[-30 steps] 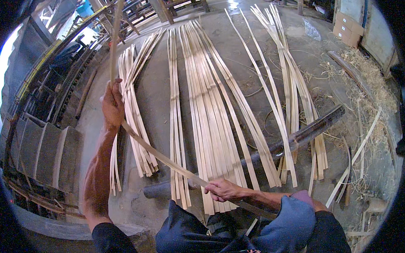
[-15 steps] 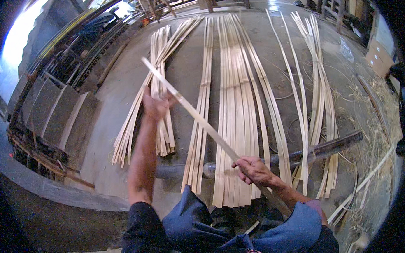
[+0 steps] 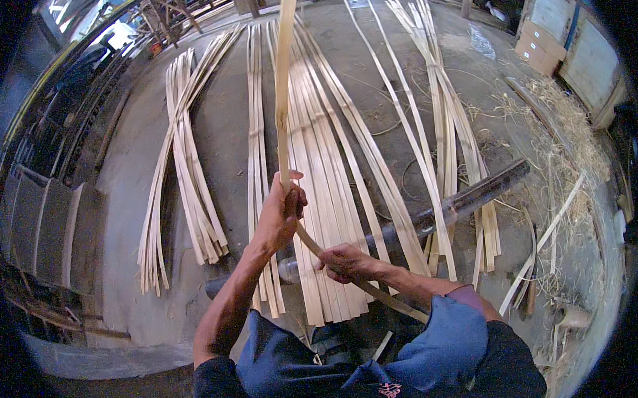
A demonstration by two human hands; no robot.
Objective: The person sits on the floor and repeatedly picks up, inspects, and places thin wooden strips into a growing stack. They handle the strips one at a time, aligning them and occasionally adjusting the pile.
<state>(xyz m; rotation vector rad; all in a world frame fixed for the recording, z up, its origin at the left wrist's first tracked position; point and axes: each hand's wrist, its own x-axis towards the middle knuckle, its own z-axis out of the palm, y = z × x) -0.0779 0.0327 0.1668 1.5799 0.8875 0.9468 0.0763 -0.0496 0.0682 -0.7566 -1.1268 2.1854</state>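
A long pale bamboo strip (image 3: pixel 282 79) runs from the top of the view down through both hands and bends toward my right side. My left hand (image 3: pixel 282 212) grips it in front of me, thumb and fingers closed around it. Closer to my body, my right hand (image 3: pixel 347 262) is closed on the same strip, whose lower end passes under my right forearm. Beneath my hands a row of bamboo strips (image 3: pixel 334 227) lies side by side on the floor, their near ends resting across a dark pole (image 3: pixel 479 192).
A crossed bundle of strips (image 3: pixel 189 155) lies at the left, another bundle (image 3: pixel 448 133) at the right. Curly shavings (image 3: pixel 555 153) cover the floor at far right, near a cardboard box (image 3: pixel 540 48). Grey steps (image 3: pixel 53 221) stand at left.
My left hand has come right and nearer and now grips the strip. The strip has swung from a slant to nearly upright and bends between my hands. The view has shifted rightward.
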